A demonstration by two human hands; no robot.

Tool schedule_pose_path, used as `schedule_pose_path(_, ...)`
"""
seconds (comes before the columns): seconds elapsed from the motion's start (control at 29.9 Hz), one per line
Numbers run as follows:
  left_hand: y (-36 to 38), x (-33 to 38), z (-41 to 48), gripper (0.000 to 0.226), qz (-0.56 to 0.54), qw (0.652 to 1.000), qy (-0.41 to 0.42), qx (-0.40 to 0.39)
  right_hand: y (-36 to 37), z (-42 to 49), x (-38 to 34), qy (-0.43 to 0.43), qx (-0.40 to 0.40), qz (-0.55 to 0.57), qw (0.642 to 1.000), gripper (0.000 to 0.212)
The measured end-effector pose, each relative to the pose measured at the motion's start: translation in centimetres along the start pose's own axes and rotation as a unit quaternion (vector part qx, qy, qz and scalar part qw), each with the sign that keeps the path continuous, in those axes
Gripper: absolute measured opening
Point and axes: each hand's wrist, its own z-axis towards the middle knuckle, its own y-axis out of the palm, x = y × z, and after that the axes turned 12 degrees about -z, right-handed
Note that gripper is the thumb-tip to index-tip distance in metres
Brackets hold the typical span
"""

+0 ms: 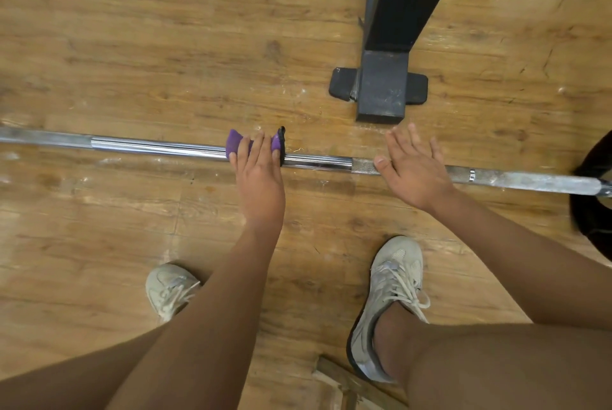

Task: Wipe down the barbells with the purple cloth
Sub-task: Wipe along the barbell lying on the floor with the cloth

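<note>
One barbell (149, 146); left hand (260, 177) clasping purple cloth (233, 144); right hand (414, 171) flat; rack post (384, 88) just beyond

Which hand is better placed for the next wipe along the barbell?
Left. The left hand holds the purple cloth against the barbell, on its shiny stretch; the right hand rests flat on the rough section, with no cloth under it.

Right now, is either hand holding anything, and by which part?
The left hand grips the purple cloth by its middle, wrapped over the barbell. The right hand holds nothing; its fingers lie straight over the bar.
</note>
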Motion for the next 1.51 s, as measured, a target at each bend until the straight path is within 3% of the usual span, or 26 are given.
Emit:
schedule_pose_path(0.23,-0.2,1.0,-1.4,0.047,0.055,0.987,0.117,-0.091,0.6,-2.0,-0.9,0.001,-0.01,0.015,1.0,0.072)
schedule_pose_path(0.54,-2.9,-1.3,-0.9,0.043,0.014,0.996,0.04,-0.074,2.2,-4.0,-1.6,0.007,-0.004,0.024,1.0,0.072)
schedule_pose_path(0.77,-1.9,0.4,-4.5,0.037,0.062,0.989,0.07,-0.114,3.1,-5.1,-1.9,0.008,0.016,0.03,0.999,0.073)
schedule_pose_path(0.94,-2.5,-0.1,-4.0,0.036,0.071,0.992,0.051,-0.09,3.1,-5.2,-1.9,0.006,0.013,0.03,0.999,0.072)
schedule_pose_path(1.14,-1.9,0.7,-6.9,0.043,0.077,0.987,0.074,-0.121,2.4,-4.6,-1.8,0.007,0.006,0.031,0.999,0.071)
schedule_pose_path(1.51,-1.6,0.7,-1.9,0.06,0.136,0.966,0.088,-0.2,0.7,-2.7,-1.1,0.008,-0.018,0.041,0.999,0.07)
